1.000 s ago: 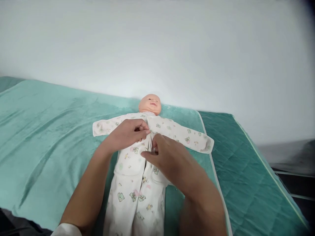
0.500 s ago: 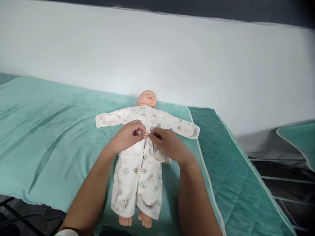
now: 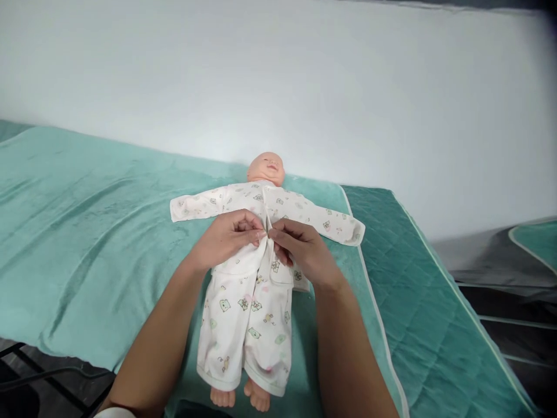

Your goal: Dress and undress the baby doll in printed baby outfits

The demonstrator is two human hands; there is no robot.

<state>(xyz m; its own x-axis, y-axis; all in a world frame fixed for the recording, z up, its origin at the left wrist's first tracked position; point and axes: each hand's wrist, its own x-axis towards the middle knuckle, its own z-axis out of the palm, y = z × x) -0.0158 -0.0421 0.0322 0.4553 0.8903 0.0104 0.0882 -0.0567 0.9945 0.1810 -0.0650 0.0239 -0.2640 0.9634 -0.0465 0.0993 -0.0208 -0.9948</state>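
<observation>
A baby doll [image 3: 266, 168] lies on its back, dressed in a white printed shirt [image 3: 296, 206] and matching printed pants [image 3: 235, 325]. Both its sleeves stretch out to the sides, and its bare feet stick out below the pant legs. Over the doll's belly, my left hand [image 3: 230, 235] pinches one front edge of the shirt between thumb and fingers. Facing it almost fingertip to fingertip, my right hand [image 3: 302, 247] pinches the other front edge. Whatever fastener may be between the fingertips is too small to make out.
Under the doll is a light green blanket [image 3: 108, 232] with a white border, laid over a darker quilted green pad [image 3: 435, 302]. A pale wall [image 3: 278, 81] rises behind the doll's head. Metal bed slats [image 3: 517, 322] show at right, black frame bars [image 3: 43, 377] at lower left.
The view has tilted and shifted slightly, so the doll appears a little higher and farther right. My fingertips stay together at the shirt front, with the right fingers slightly repositioned.
</observation>
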